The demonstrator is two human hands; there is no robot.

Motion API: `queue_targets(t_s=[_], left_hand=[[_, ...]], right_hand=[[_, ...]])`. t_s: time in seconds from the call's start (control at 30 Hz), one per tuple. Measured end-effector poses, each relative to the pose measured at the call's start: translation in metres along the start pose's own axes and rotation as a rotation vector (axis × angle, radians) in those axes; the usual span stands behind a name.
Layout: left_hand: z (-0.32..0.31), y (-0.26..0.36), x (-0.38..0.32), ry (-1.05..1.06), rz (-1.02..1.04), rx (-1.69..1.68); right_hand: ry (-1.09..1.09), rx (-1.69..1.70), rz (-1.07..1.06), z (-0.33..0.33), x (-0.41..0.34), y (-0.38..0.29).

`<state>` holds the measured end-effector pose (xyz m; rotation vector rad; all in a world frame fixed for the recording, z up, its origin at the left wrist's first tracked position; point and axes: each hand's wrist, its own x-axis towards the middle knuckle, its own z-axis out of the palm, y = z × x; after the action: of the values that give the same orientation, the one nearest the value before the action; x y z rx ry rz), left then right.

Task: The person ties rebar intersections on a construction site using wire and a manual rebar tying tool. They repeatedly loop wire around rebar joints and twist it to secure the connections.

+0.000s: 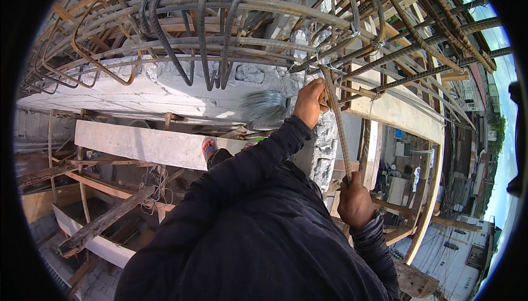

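Note:
My right hand (355, 202) is closed around the lower end of a ribbed steel bar (339, 123), which slants up to the rebar cage. Its upper end meets the crossing bars near several wire ties. My left hand (310, 101) is raised beside that upper end, thumb and fingers pinched together; whether it grips wire or the bar I cannot tell. A bundle of thin tie wire (265, 106) lies on the block wall just left of my left hand. Bent stirrups (202, 32) hang around the long horizontal bars (264, 4) across the top of the view.
The rough block wall (165, 86) runs under the cage. A pale plank (140, 140) carries my sandalled foot. Lower left, a wooden beam (111, 218) and timber framing span a deep drop. Formwork boards (396, 107) and a drop to ground lie at right.

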<state>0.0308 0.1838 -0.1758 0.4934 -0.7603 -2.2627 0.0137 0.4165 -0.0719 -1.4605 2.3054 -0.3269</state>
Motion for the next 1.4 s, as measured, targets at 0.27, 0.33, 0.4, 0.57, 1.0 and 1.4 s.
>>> queue_targets(t_s=[0.27,0.33,0.4,0.57,1.0,1.4], left_hand=[[0.005,0.018,0.01,0.075,0.046,0.547],[-0.007,0.019,0.013,-0.022,0.358,0.806],[-0.021,0.023,0.017,-0.126,0.275,0.589],[-0.056,0.039,0.025,-0.513,-0.39,-0.367],[-0.028,0.065,0.021,-0.178,-0.456,0.142],[-0.039,0.036,0.038,-0.292,-0.295,0.386]], right_hand=[[-0.11,0.794,0.28,0.025,-0.011,-0.04],[-0.175,1.415,0.305,0.029,-0.014,-0.05],[-0.184,1.29,0.349,0.038,-0.008,-0.062],[-0.001,0.342,0.37,0.088,0.017,-0.101],[-0.522,3.043,-0.528,0.145,0.011,-0.114],[0.278,1.377,0.486,0.157,0.009,-0.082]])
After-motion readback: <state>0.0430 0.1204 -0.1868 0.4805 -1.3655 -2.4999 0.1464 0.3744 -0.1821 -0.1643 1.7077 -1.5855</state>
